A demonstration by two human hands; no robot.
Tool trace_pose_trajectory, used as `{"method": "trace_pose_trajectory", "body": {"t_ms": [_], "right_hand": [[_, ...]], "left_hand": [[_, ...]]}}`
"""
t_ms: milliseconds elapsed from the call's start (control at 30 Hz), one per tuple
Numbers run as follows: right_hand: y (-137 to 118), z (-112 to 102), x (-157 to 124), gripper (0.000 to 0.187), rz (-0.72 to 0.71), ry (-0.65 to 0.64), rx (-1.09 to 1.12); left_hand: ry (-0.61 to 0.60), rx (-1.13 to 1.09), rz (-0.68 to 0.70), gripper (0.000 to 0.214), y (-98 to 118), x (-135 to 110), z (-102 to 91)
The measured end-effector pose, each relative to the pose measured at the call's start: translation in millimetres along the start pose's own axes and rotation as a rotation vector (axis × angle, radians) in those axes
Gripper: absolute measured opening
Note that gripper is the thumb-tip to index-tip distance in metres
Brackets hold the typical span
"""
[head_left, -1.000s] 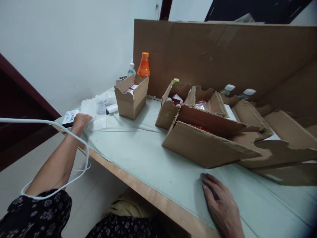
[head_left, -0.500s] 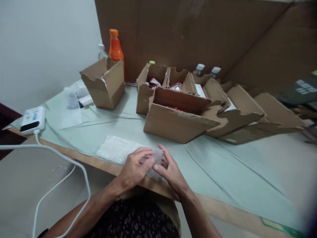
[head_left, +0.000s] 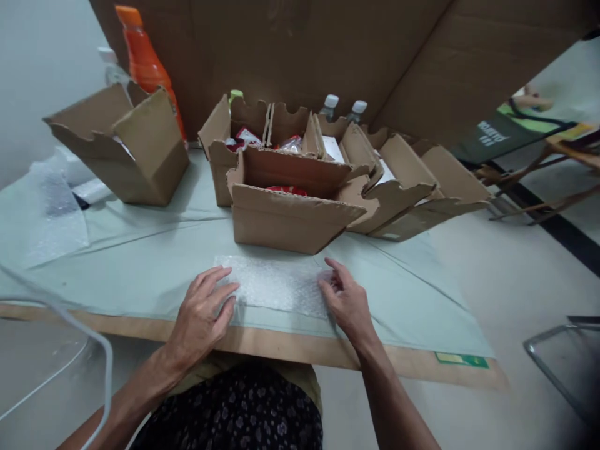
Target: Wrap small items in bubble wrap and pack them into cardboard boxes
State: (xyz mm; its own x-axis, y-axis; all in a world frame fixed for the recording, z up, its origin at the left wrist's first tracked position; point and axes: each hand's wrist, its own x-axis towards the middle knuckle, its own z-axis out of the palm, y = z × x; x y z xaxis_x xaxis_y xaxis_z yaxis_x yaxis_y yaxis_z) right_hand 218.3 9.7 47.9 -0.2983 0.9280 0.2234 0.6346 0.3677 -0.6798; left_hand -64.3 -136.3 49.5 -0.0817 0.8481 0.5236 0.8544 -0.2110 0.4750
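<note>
A clear strip of bubble wrap [head_left: 276,284] lies flat on the pale green table cover, close to the table's front edge. My left hand [head_left: 204,306] is at its left end, fingers spread and the tips at or just over the wrap's edge. At the other end is my right hand [head_left: 347,300], its thumb and index finger apart by the wrap's right edge; the remaining fingers are curled and partly hidden. Behind the wrap stands an open cardboard box [head_left: 290,222] with something red inside.
Several more open cardboard bins stand behind, one box [head_left: 154,162] apart at the left. An orange bottle [head_left: 147,62] is behind that box. More bubble wrap [head_left: 56,212] lies at far left. A white cable [head_left: 100,344] loops at lower left. Someone's hand [head_left: 532,100] shows at upper right.
My hands have moved apart, from close together over the wrap to its two ends. The wrap now lies flat between them. The view has swung to the right.
</note>
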Motion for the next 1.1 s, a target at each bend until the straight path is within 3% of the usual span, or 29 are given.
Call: {"method": "trace_pose_trajectory", "body": {"t_ms": [100, 167, 300, 367, 467, 567, 667, 800, 900, 1000, 1100], "right_hand": [[4, -7, -2, 0.04, -0.151, 0.148, -0.189], [-13, 3, -5, 0.034, -0.259, 0.132, -0.221], [-57, 42, -8, 0.035, -0.481, -0.216, -0.268], [-56, 49, -11, 0.038, -0.533, -0.355, -0.318], [-18, 23, -25, 0.04, -0.443, -0.342, -0.394], [26, -24, -37, 0.035, -0.283, -0.149, -0.48], [37, -49, -33, 0.032, -0.234, -0.008, -0.483], [15, -29, -1, 0.032, -0.273, -0.124, -0.451], [4, -5, 18, 0.026, -0.222, -0.196, -0.477], [3, 1, 20, 0.007, -0.208, -0.206, -0.403], [-6, -10, 4, 0.006, -0.135, -0.195, -0.218]], "left_hand": [[-0.037, 0.038, 0.057, 0.022, 5, 8, 10.8], [-0.063, 0.079, 0.082, 0.023, 5, 13, 18.1], [-0.158, 0.176, 0.124, 0.027, -5, 20, 32.2], [-0.212, 0.19, 0.14, 0.029, -14, 19, 37.3], [-0.255, 0.165, 0.149, 0.031, -27, 16, 41.0], [-0.275, 0.13, 0.152, 0.032, -31, 15, 40.4], [-0.225, 0.109, 0.126, 0.031, -29, 16, 32.6], [-0.031, 0.29, -0.092, 0.034, -30, 13, 13.2], [-0.067, 0.428, -0.308, 0.039, -33, 8, 6.4], [-0.103, 0.374, -0.415, 0.027, -32, 7, 11.0], [-0.043, 0.162, -0.465, 0.018, -28, 11, 10.8]]}}
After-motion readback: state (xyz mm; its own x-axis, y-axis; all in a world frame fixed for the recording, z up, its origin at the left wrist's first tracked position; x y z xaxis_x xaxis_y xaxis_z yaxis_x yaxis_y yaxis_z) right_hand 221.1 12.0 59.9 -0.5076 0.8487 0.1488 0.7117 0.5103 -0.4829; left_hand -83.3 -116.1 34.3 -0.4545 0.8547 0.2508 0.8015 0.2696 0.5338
